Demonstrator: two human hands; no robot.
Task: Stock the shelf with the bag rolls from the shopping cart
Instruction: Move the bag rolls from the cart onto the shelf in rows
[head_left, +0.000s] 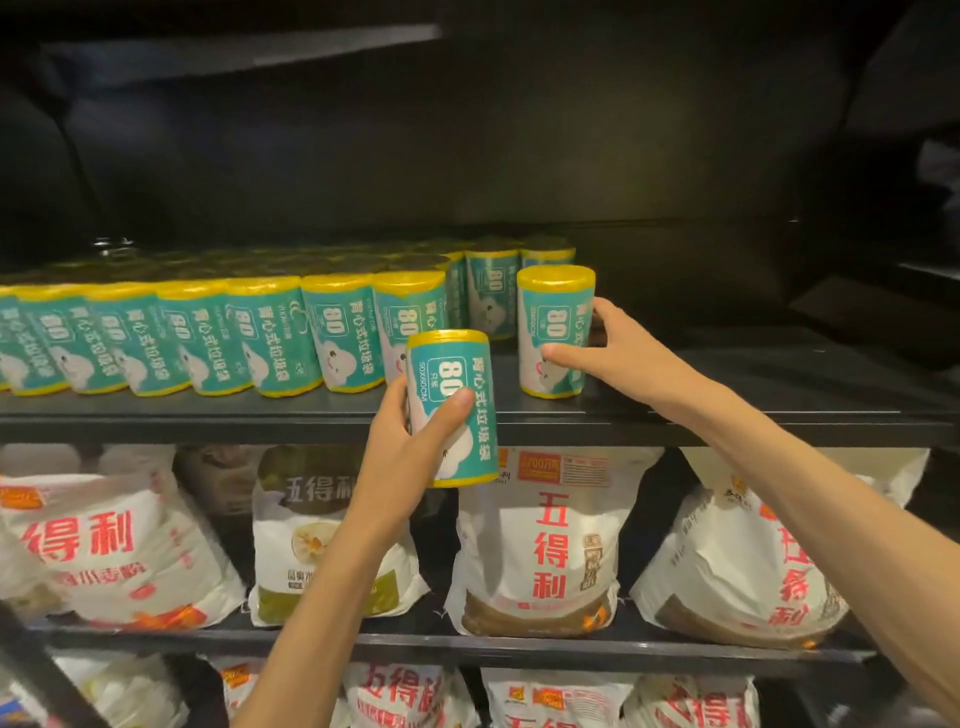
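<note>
I have a bag roll in each hand. The roll in my left hand (451, 408) is teal with yellow ends and a big "80" on its label; it is upright, tipped a little, and held in the air just in front of the near edge of the dark shelf (727, 415), not yet resting on it. My left hand (402, 441) wraps round its lower half: the thumb lies across the front of the label and the other fingers curl behind, clamped on the roll.

To the right and farther in, the second roll (556, 332) stands upright on the shelf board. My right hand (618, 353) grips it from the right side, thumb across the lower front and fingers curled round the back, closed on it.

Left of that roll, a row of the same rolls (208, 332) runs along the shelf to the left edge of view, with more ranks behind it, and a few more rolls stand at the far end just behind the second roll. The shelf to the right of my right hand is dark board.

On the shelf below lie large white flour bags (540, 545) with red characters, and more of them (410, 696) show on the lowest shelf near me.
</note>
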